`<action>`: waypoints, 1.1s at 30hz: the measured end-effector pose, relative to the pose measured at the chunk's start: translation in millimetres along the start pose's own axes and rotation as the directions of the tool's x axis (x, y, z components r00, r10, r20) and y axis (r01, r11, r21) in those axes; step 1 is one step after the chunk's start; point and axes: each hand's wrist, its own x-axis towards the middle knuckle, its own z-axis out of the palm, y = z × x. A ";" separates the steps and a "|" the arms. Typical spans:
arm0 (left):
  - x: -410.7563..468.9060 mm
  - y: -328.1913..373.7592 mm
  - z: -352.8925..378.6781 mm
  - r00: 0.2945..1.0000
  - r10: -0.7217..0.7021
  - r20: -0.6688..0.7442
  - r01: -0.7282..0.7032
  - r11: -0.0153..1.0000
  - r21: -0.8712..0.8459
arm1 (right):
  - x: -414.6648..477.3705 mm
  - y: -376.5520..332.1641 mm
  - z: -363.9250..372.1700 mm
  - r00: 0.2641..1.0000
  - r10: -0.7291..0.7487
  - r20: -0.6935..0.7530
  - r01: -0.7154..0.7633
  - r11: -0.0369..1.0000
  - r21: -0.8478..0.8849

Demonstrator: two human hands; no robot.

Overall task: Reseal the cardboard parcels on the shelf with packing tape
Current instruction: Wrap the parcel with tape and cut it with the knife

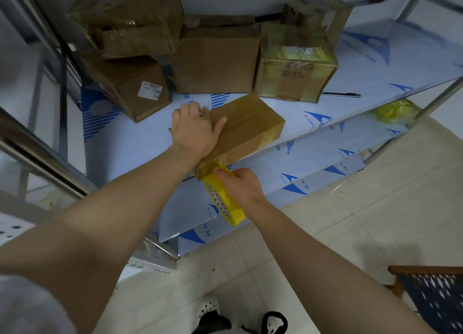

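My left grip (pixel 194 130) curls over the long box (pixel 246 125) and holds it on the shelf (pixel 140 143). Just below it, my right grip (pixel 241 186) is wrapped round the yellow tape roll (pixel 225 203), and the tape sticks to the box's near end. The box is closed. A big brown box (pixel 215 60) stands past my left grip.

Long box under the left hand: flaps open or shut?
Shut. On the long box, top flaps lie closed under tape; right hand holds the yellow tape roll at its near end.
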 end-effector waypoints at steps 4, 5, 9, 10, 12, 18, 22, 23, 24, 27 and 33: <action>-20.1 -2.5 -11.4 0.970 0.149 0.190 -0.113 0.976 -0.187 | -3.2 -3.0 -1.8 0.999 0.028 0.028 -0.030 0.998 0.064; -24.5 -8.8 -12.9 0.934 0.188 0.303 -0.121 0.966 -0.227 | -3.9 -4.0 -0.9 0.999 0.034 0.039 -0.037 0.996 0.079; -30.2 -37.4 -13.9 0.911 0.137 0.388 -0.001 0.944 -0.331 | -10.0 -8.2 -1.6 0.992 0.059 0.110 -0.070 0.993 0.097; -30.7 -37.8 -14.0 0.924 0.120 0.364 0.007 0.944 -0.329 | -11.9 -9.5 -4.1 0.987 0.071 0.143 -0.086 0.991 0.101; -29.8 -34.3 -19.0 0.941 0.104 0.323 0.000 0.952 -0.305 | -19.7 -15.7 -14.2 0.974 0.068 0.214 -0.094 0.989 0.112; -18.1 -52.0 -52.1 0.824 0.215 0.523 0.300 0.619 -0.726 | -45.2 -65.8 -64.7 0.949 -0.144 0.280 0.078 0.969 0.233; -25.0 -65.2 -48.5 0.796 0.189 0.575 0.474 0.396 -0.787 | -46.7 -113.4 -66.0 0.948 -0.244 0.205 0.197 0.955 0.224; -25.2 -68.0 -48.6 0.816 0.137 0.561 0.485 0.365 -0.795 | -44.6 -122.9 -60.1 0.950 -0.257 0.177 0.215 0.950 0.227; -22.6 -71.5 -48.3 0.843 0.053 0.536 0.490 0.335 -0.805 | -41.2 -130.4 -53.7 0.953 -0.264 0.145 0.226 0.945 0.235; -19.5 -71.9 -51.3 0.865 -0.264 0.427 0.483 0.205 -0.851 | -35.6 -150.5 -35.1 0.952 -0.293 0.090 0.260 0.927 0.271; -22.1 -55.4 -39.6 0.810 -0.355 0.466 0.375 -0.297 -0.878 | -39.8 -165.9 -17.4 0.944 -0.315 0.100 0.270 0.908 0.320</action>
